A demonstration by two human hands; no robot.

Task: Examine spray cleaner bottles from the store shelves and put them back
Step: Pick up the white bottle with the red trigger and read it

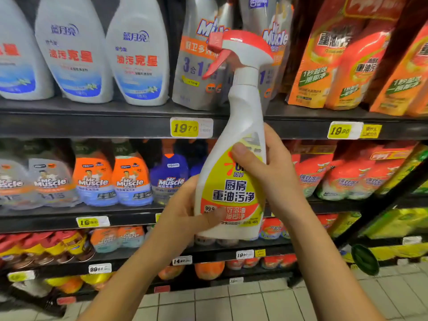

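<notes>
1. Your right hand point(273, 172) wraps the upper body of the spray bottle point(231, 191), thumb pressed on the label's top. Your left hand point(185, 209) grasps the lower body, thumb across the red band.
2. The bottle stands upright in mid-air, off every shelf, just right of the yellow price tag point(185, 128), label facing you.
3. Its red trigger point(216, 63), above and right of that tag, points left, close before the grey refill pouches point(196, 72). A careless swing on the way back could probably topple one.
4. Letting one hand go to turn the bottle risks the smooth plastic slipping to the tiled floor point(231, 302), far below the tag.
</notes>
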